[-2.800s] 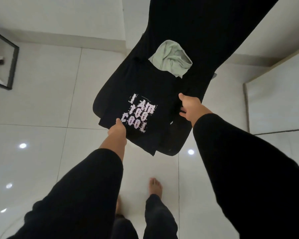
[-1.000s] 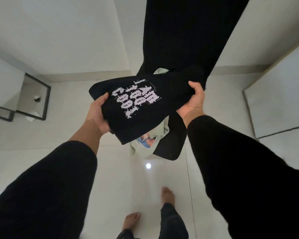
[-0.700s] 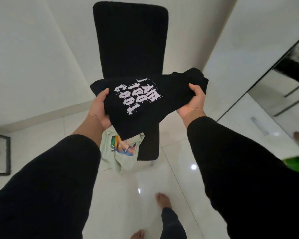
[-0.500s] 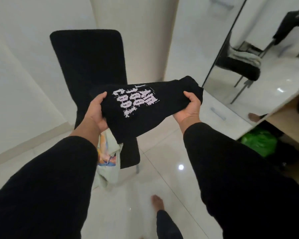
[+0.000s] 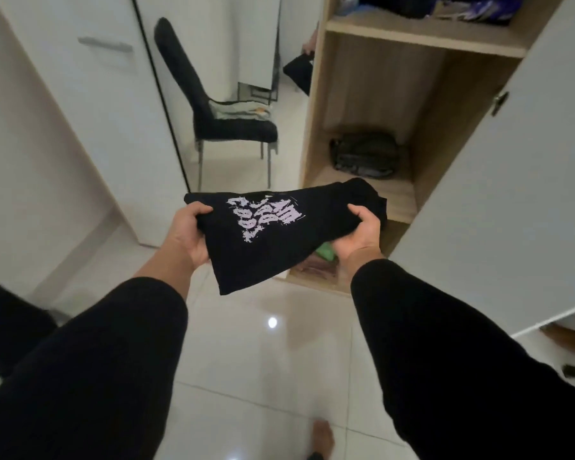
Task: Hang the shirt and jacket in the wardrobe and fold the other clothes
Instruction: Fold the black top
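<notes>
A folded black T-shirt [image 5: 273, 247] with pale lettering is held flat in front of me at waist height. My left hand [image 5: 188, 235] grips its left end, thumb on top. My right hand [image 5: 359, 235] grips its right end the same way. Just beyond the shirt stands the open wooden wardrobe [image 5: 316, 134], its shelves facing me. A dark bundle [image 5: 364, 154] lies on the middle shelf [image 5: 402, 200]. Something green [image 5: 326, 252] shows on the lowest level under the shirt.
The wardrobe's white door [image 5: 498, 207] stands open on the right. A mirror door [image 5: 233, 61] on the left reflects a black chair with a pale garment on its seat. More items lie on the top shelf [image 5: 422, 31]. Glossy tiles [image 5: 273, 366] lie underfoot.
I have turned from the black chair to face the open wardrobe, carrying the folded black T-shirt in both hands. The pale green garment stayed behind on the chair.
</notes>
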Demonstrator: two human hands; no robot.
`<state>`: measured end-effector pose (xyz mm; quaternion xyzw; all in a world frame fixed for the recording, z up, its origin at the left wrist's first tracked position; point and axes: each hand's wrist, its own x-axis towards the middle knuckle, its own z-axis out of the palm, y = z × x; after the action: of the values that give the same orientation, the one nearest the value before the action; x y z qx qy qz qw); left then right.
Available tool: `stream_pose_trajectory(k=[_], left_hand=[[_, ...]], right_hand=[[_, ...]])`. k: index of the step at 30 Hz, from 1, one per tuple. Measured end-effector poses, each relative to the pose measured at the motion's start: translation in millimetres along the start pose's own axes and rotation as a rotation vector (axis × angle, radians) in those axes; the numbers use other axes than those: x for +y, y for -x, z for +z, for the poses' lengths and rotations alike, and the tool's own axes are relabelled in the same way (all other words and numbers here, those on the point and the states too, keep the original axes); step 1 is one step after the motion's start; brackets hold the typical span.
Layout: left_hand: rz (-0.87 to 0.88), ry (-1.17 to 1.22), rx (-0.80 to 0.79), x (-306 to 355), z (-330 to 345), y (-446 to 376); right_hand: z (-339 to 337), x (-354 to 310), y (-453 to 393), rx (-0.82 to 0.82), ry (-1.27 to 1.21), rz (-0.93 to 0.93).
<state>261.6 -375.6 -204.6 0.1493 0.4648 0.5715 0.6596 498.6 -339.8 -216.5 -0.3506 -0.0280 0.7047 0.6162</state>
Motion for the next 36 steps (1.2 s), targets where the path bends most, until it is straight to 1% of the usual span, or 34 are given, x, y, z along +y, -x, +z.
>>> stream_pose_trajectory(k=[5, 9, 13, 17, 22, 25, 28, 33, 36], left_hand=[[-0.120, -0.115, -0.026, -34.7, 89.0, -96.6], [-0.169, -0.195, -0.052, -46.0, 139.3, -154.6], [-0.230, -0.282, -0.075, -47.7, 177.4, -215.4], [-0.251, -0.405, -0.131, -44.6, 209.9, -279.4], [-0.209, -0.555, -0.142, -51.7, 244.8, -356.3], [-0.225, -0.568, -0.144, -60.8, 263.6, -395.5], [-0.280, -0.517, -0.203, -67.6, 276.7, -430.8], [-0.146, -0.398, -0.267, -91.1, 287.2, -495.1], [-0.137, -0.437, -0.248, -109.2, 285.7, -526.5]], right_hand=[[-30.0, -79.3, -61.6, 0.116, -0.013, -0.043], [-40.0, -117.5, -106.2, 0.161, -0.020, -0.049], [-41.4, -143.3, -150.6, 0.199, -0.049, -0.041], [-40.1, -159.2, -204.5, 0.214, -0.106, -0.082], [-36.9, -174.0, -267.7, 0.265, -0.126, -0.135], [-37.5, -184.6, -303.5, 0.276, -0.112, -0.163], [-44.0, -194.0, -345.1, 0.260, -0.114, -0.197], [-63.8, -204.2, -406.3, 0.243, -0.174, -0.217], [-85.2, -200.4, -431.4, 0.273, -0.216, -0.210]])
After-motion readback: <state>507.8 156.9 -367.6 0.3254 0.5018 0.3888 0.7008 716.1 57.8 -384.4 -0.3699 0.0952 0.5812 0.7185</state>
